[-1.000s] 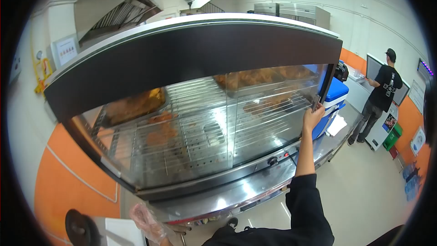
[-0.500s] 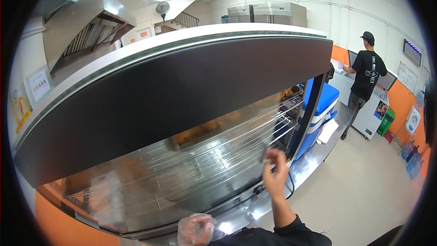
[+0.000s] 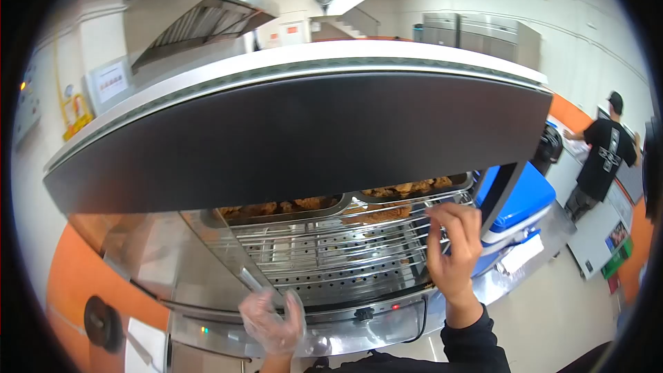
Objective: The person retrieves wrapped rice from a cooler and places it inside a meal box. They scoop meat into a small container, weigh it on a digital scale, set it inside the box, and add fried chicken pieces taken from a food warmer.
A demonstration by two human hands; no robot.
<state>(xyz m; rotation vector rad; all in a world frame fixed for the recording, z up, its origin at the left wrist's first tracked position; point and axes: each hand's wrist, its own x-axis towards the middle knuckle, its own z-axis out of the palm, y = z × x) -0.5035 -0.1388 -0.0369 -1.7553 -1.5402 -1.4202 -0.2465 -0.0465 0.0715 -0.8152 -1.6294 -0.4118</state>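
A display case with a dark front panel fills the middle of the view, its right half uncovered. Inside, trays of fried food stand on wire racks, and a loose fried piece lies on the rack at the right. My left hand, in a clear plastic glove, has its fingers apart by the lower edge of the sliding glass door. My bare right hand hangs in front of the opening near the right post, fingers curved and apart, holding nothing.
A blue and white cooler stands right of the case on the steel counter. Farther right, a person in black stands at a white chest freezer. A black round object and a white board are at lower left.
The glass door has slid left, uncovering the right side of the case. My right hand has let go of the door's edge. My gloved left hand has risen to the glass.
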